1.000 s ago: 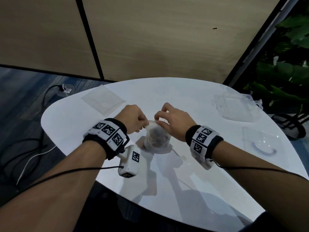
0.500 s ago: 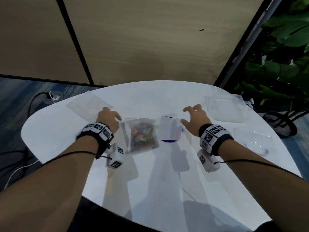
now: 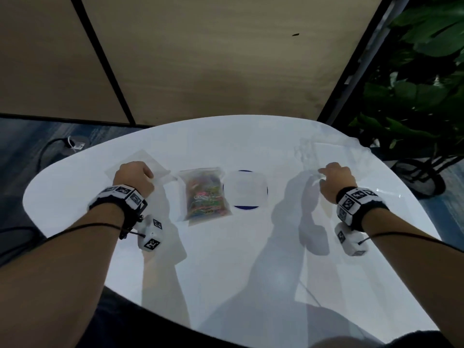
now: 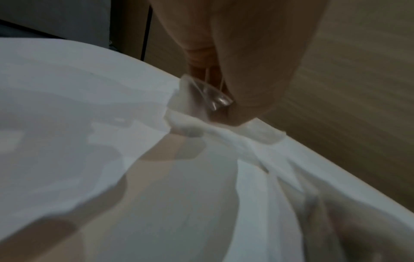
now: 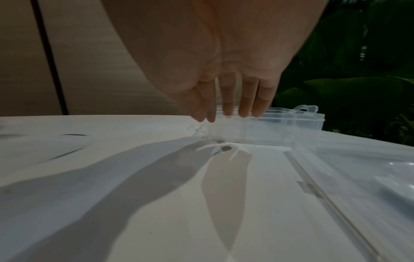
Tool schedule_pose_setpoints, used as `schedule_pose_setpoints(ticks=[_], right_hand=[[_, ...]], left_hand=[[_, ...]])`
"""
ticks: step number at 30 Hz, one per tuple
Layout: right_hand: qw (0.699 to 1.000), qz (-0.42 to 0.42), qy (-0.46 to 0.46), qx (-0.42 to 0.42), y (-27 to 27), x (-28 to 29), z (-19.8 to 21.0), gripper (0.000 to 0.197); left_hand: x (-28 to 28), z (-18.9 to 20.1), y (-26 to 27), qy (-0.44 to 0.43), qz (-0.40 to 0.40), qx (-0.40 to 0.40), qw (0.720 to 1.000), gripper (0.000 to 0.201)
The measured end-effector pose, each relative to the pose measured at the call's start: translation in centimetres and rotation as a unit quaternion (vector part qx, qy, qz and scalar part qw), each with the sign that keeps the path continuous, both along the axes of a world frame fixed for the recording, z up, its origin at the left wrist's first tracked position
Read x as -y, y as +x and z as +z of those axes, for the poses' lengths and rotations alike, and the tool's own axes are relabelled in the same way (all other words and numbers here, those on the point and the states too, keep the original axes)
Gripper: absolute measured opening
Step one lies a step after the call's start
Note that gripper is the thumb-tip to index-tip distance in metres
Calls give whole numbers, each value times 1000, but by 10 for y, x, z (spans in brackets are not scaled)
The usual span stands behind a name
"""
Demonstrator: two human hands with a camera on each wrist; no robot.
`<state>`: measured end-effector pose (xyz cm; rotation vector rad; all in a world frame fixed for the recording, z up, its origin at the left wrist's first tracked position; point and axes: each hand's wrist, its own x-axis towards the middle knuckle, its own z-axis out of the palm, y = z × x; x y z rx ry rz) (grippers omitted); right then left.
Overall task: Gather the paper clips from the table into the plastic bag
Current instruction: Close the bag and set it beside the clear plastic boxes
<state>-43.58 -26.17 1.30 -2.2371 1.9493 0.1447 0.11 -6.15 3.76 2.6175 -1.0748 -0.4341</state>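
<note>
Head view showed that most of our job looked done: the plastic bag (image 3: 204,194) lay flat on the white table (image 3: 226,272), full of colored paper clips (image 3: 203,197). We saw no loose clips left. Beside it sat a see-through dish (image 3: 245,189) that looked empty. Our left hand (image 3: 134,178) pinched a corner of an empty bag (image 4: 201,96). Our right hand (image 3: 335,178), far from it, had straight fingers touching a clear box (image 5: 280,124). What was in that box we could not tell.
</note>
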Motion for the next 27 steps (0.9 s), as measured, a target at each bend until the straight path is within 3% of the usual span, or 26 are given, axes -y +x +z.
schedule_pose_setpoints(ticks=[4,7,9,12,15,19,22,24,27], right_hand=[[997,79,12,9,19,-22,5,41],[987,156,38,9,38,-55,14,44],[977,200,70,35,48,-80,20,42],[951,267,140,68,56,-118,33,44],[926,300,171,151,55,-139,54,46],[937,162,88,298,21,-118,80,29],[963,33,-18,267,-33,-86,77,25],[979,-61,-35,193,-72,-69,60,22],[974,-211,71,28,-118,-63,28,102]], left_hand=[[7,30,-19,-79,16,-17,997,42],[16,52,-45,-145,-22,-31,989,56],[22,65,-73,-171,-65,-27,983,60],[31,76,-124,-162,-166,36,972,40],[34,63,-169,-143,-291,27,946,55],[35,34,-212,-77,-374,-59,922,74],[38,22,-234,27,-436,-43,898,78],[39,21,-245,80,-456,-26,886,71],[43,22,-261,111,-457,-2,882,54]])
